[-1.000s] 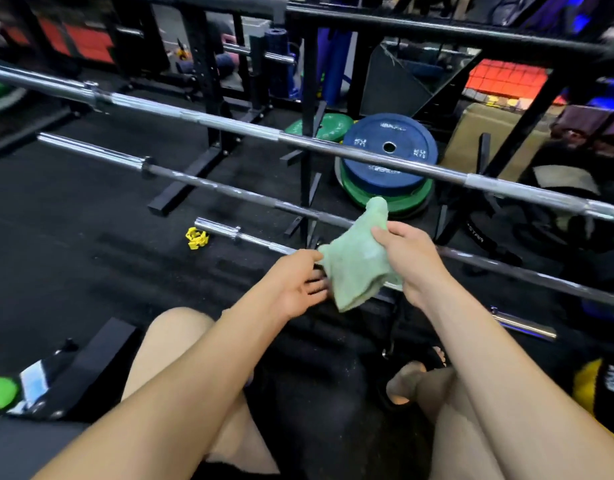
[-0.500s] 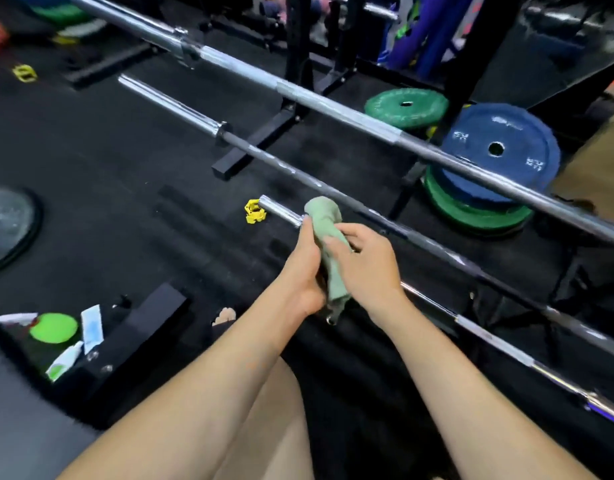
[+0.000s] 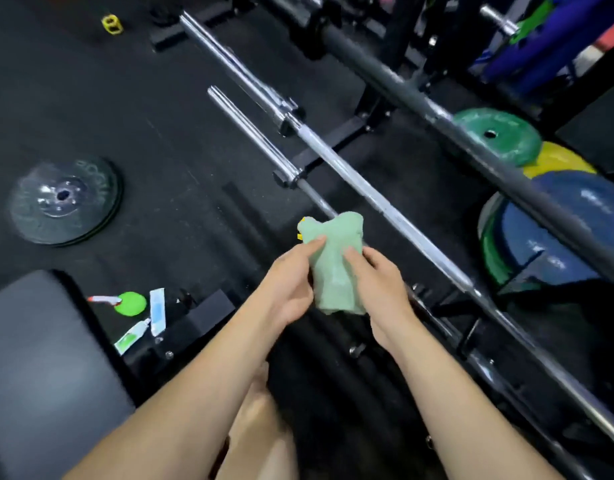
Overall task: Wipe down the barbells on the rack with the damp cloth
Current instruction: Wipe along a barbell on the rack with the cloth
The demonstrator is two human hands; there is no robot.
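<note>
A pale green cloth (image 3: 335,261) is bunched between both my hands. My left hand (image 3: 291,282) grips its left side and my right hand (image 3: 381,282) grips its right side. Behind the cloth run the barbells: a lower chrome bar (image 3: 260,136) whose shaft passes under the cloth, a second chrome bar (image 3: 378,199) slanting down to the right, and a dark thick bar (image 3: 420,98) higher up. Whether the cloth touches the lower bar is unclear.
A black plate (image 3: 63,199) lies flat on the floor at left. Green (image 3: 496,136), yellow and blue (image 3: 555,237) plates lean at right. A grey bench pad (image 3: 39,358), small tubes and a green disc (image 3: 130,303) sit at lower left. A yellow clip (image 3: 112,24) lies far back.
The view has swung further left and down. Both hands have kept hold of the cloth and re-bunched it, now wider between them, over the lower bar.
</note>
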